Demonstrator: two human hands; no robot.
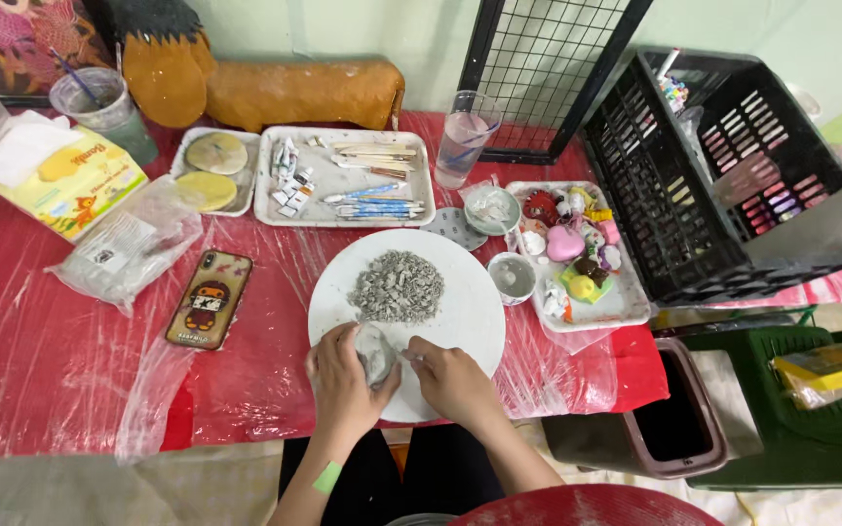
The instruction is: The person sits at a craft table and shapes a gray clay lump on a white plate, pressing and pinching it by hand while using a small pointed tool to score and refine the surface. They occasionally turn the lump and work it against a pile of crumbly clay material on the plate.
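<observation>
Far left on the red plastic-covered table (41,370): a yellow tissue box (75,185) with a white tissue on top, and a cup of water (99,102) holding brushes behind it. A clear plastic bag (124,244) lies just nearer, and a phone (210,298) in a patterned case sits face-down beside it. Further right, far side: a small tray with two round yellowish discs (211,170), then a larger white tray (343,175) carrying small paint tubes, wooden sticks and blue-handled tools. Centre: a round white board (460,312) with a heap of small grey clay bits (399,285) on its far half. At the near edge of the board, the left hand (341,380) is curled around a lump of grey clay (375,353), fingers wrapped and gripping it. The right hand (452,380) is just beside the lump, fingers drawn together as if pinching at it or at a small tool; which one I cannot tell. Judging from the layout, a good pile of bits is already made, while a sizeable lump remains in hand, so the work looks partly through. Right of the board: a small bowl (512,277), a glass of cloudy water (462,138), a tray of small coloured clay figures (577,248), then a black crate (704,166) tipped on its side, and a bin (679,414) on the floor.
</observation>
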